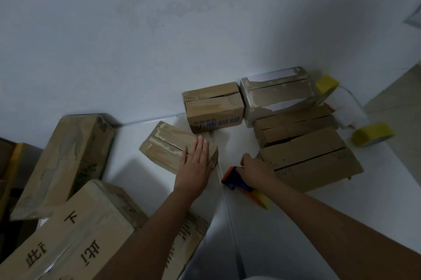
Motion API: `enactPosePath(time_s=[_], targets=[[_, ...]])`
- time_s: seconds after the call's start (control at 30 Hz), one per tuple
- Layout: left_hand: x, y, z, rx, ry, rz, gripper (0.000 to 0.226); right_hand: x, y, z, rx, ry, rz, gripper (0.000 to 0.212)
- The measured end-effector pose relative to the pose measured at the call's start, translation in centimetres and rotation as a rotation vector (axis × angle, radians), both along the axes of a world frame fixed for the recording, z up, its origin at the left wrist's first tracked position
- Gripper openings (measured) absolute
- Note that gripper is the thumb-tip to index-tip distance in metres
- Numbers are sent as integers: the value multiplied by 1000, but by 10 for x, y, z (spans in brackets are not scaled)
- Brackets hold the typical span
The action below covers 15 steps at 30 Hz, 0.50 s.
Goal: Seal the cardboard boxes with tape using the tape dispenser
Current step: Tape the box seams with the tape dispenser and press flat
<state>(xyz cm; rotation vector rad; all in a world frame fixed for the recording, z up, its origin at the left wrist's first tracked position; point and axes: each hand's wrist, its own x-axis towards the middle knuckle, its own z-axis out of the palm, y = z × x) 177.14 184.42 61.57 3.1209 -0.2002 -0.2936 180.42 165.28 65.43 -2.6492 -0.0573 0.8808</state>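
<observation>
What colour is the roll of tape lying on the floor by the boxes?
Yellow. The loose roll of tape on the white floor shows best in the head view, far right.

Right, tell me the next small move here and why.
Probably bring the tape dispenser over to the near end of the small box. The left hand lies flat on that box, its top seam looks open and untaped, and the right hand grips the dispenser on the floor just beside it.
</observation>
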Motion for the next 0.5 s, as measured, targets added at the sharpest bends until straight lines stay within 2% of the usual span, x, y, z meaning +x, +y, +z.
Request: enactPosePath(time_s=[0.17,0.27,0.33,0.43,0.5], targets=[[-9,40,16,-7,12,-149,74,-25,10,-26,68,-81,56,30],[-21,71,21,-37,66,-77,92,-36,16,-38,74,33,122,46],[-31,82,22,-67,97,-12,96,-40,18,-41,110,74,143,47],[-39,89,20,-95,122,33,95,-37,27,-35,105,-129,173,29],[-39,87,20,-140,124,33,91,-35,41,-21,291,-198,110,22]])
